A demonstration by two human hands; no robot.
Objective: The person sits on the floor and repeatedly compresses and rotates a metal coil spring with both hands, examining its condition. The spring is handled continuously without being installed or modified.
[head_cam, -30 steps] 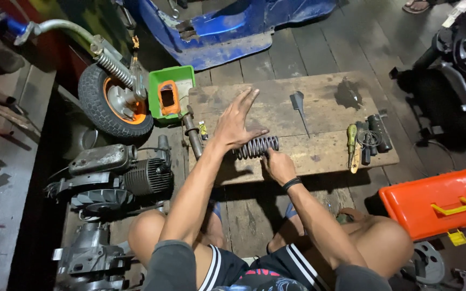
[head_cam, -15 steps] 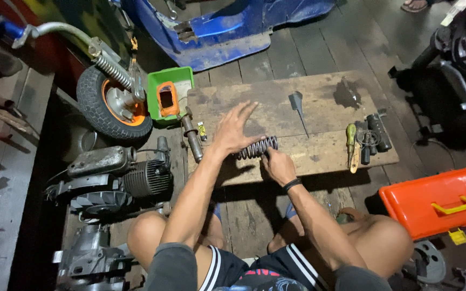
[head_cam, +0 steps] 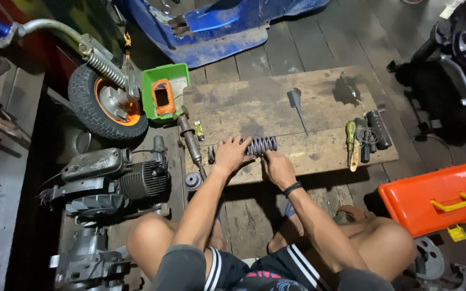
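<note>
Green tray (head_cam: 149,89) by the wheel (head_cam: 106,108) holds an orange part (head_cam: 162,97); orange toolbox (head_cam: 437,198) sits lidded. Both hands grip the coil spring (head_cam: 261,145) on the wooden surface (head_cam: 319,102) — left hand (head_cam: 232,153), flat and spread a moment ago, now clenched over its end, right hand (head_cam: 279,168) grasping beneath.

A dark metal coil spring (head_cam: 260,145) lies on its side, lengthwise along the worn wooden board's (head_cam: 276,108) near edge. Its left end is hidden, seemingly joined to a small round part there.
</note>
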